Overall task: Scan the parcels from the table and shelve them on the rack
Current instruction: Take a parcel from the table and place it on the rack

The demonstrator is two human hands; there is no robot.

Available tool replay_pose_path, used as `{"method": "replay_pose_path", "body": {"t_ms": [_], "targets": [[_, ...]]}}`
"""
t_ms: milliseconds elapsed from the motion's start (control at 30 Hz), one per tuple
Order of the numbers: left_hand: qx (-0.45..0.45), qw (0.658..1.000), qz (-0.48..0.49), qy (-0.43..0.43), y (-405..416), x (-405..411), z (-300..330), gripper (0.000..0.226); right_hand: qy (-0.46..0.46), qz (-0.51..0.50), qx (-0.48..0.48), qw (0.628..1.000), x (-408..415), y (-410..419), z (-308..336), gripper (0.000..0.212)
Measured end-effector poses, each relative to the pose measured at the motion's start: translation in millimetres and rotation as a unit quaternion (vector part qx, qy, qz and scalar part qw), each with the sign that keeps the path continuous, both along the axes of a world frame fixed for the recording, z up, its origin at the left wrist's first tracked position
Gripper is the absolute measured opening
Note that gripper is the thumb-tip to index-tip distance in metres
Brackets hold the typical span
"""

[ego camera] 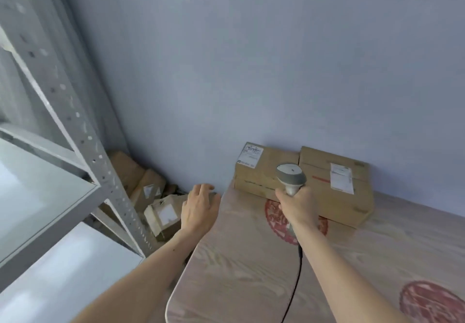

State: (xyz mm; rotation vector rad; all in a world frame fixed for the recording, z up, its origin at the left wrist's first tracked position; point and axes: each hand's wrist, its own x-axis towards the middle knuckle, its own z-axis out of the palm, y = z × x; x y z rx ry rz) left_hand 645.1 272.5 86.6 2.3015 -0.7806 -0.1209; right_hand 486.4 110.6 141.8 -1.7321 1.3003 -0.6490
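Two cardboard parcels stand side by side against the wall at the far end of the wooden table (251, 280). The left parcel (259, 171) carries a white label on its top left corner. The right parcel (337, 191) is larger, with a white label and red tape. My right hand (297, 207) grips the handle of a grey barcode scanner (290, 174), whose head is in front of the seam between the parcels. My left hand (200, 207) hovers with relaxed fingers beside the table's left edge, holding nothing. The grey metal rack (75, 126) stands at left.
Several cardboard parcels (161, 212) lie on the floor in the corner between the rack and the table. The scanner's black cable (295, 282) runs down across the table toward me. Red round prints mark the tabletop. White rack shelves (37, 191) fill the lower left.
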Motion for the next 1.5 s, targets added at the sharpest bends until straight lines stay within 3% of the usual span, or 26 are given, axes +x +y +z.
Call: {"method": "replay_pose_path", "body": {"t_ms": [433, 767, 1100, 1500], "targets": [[0.11, 0.992, -0.057, 0.004, -130, 94, -30, 0.038, 0.117, -0.068, -0.027, 0.991, 69, -112, -51, 0.021], [0.165, 0.979, -0.117, 0.013, -200, 132, -65, 0.036, 0.16, -0.072, -0.02, 0.984, 94, -142, -101, 0.021], [0.165, 0.977, -0.127, 0.041, -226, 136, -79, 0.047, 0.178, -0.083, -0.027, 0.98, 100, -151, -111, 0.026], [0.148, 0.984, -0.085, 0.051, -190, 117, -77, 0.043, 0.111, -0.121, 0.093, 0.982, 78, -149, -103, 0.026]]}}
